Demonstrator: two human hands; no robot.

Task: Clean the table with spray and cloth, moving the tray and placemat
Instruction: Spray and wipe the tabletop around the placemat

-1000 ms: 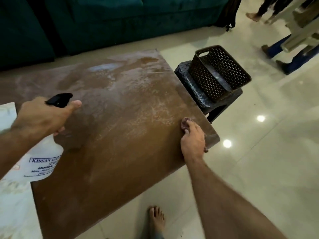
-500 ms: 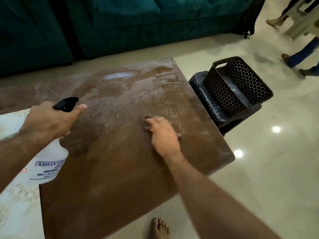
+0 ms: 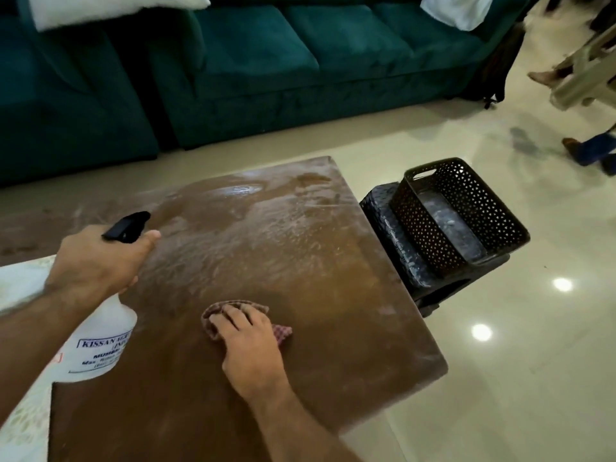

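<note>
Left hand: it holds the spray bottle by the neck, above the left part of the counter; the grip is clamped on the bottle, and the thumb lies along the black nozzle, which points to the far side.
Spray bottle: white, with a blue printed label; only part of the label can be read. It hangs tilted in the hand, the base toward the person.
Right hand: it lies flat on the cloth, the fingers straight and a little spread; the grip is apart and presses the cloth down on the counter.
Cloth: small, red checked, crumpled. It is under the right hand, near the middle of the counter, and its edges show at the fingertips and at the right side of the hand.
Counter: brown, with wet streaks and pale smears on the far half.
Placemat: pale, with a faint pattern; it lies on the left edge of the counter, partly under the left arm.
Basket: dark, perforated; it stands on a black stool just beside the right edge of the counter.
Sofa: dark green, behind the counter.
Floor: glossy light tiles with spots of reflected light.
</note>
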